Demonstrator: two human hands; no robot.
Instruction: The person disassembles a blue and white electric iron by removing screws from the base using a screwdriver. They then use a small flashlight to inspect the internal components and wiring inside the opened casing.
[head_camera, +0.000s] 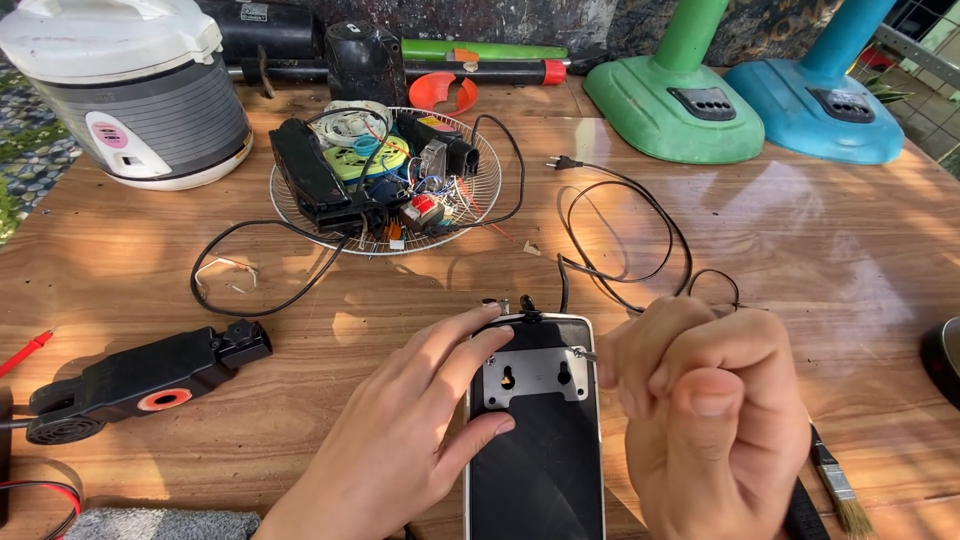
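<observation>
While the left hand (400, 440) lies flat with its fingers (455, 345) spread across the top of the black panel (535, 440) at the lower middle of the frame, the right hand (705, 410) is curled shut around a thin tool whose tip (583, 353) meets a screw at the right corner of the grey plate (535, 375). How much of the tool the fist hides I cannot tell.

The tip looks the likeliest thing to go wrong: if it rides out of the screw head, it could skid across the plate and jab the left fingertips just beside it. The panel rests loose on the counter (800, 240), so a hard push might slide it out from under the left hand. A freed screw could roll off and vanish among the black cord (620, 225) looped just above, or off the counter edge. The brush (838, 482) lies near the right wrist at the lower right, where a sweep of the arm might knock it away.
</observation>
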